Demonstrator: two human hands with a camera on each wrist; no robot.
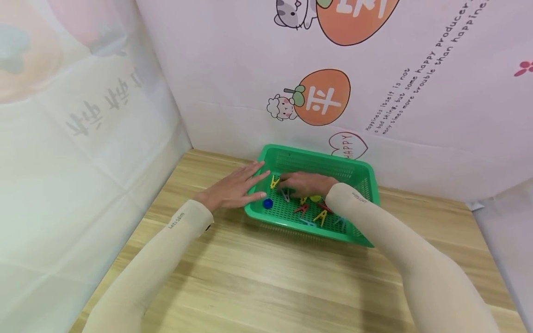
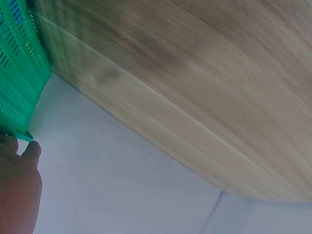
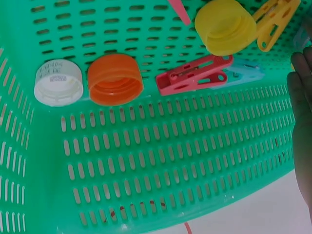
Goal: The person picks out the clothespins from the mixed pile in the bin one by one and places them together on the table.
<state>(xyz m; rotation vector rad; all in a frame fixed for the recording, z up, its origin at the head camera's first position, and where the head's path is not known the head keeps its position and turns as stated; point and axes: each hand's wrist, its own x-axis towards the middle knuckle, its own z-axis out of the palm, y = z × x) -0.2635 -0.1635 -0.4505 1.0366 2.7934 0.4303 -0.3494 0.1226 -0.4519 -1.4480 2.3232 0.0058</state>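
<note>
A green plastic basket [image 1: 308, 231] holds clothespins and bottle caps. My left hand [image 1: 233, 187] lies at its left rim with fingers spread and straight, the fingertips over the edge. Inside the basket my right hand [image 1: 306, 183] reaches down with bent fingers, beside a grey clothespin [image 1: 285, 194]; its fingertips are partly hidden and I cannot tell whether they pinch it. A yellow clothespin [image 1: 274, 182] lies left of these fingers, with a blue cap [image 1: 268, 203] nearer the front. Red [image 1: 301, 209] and yellow [image 1: 321, 217] clothespins lie nearer the basket's front.
In the right wrist view, a white cap [image 3: 58, 85], an orange cap [image 3: 115, 73] and a yellow cap [image 3: 225, 27] lie near a red clothespin [image 3: 195, 75]. The basket stands on a wooden table [image 1: 250, 277] against a printed wall covering [image 1: 233, 92].
</note>
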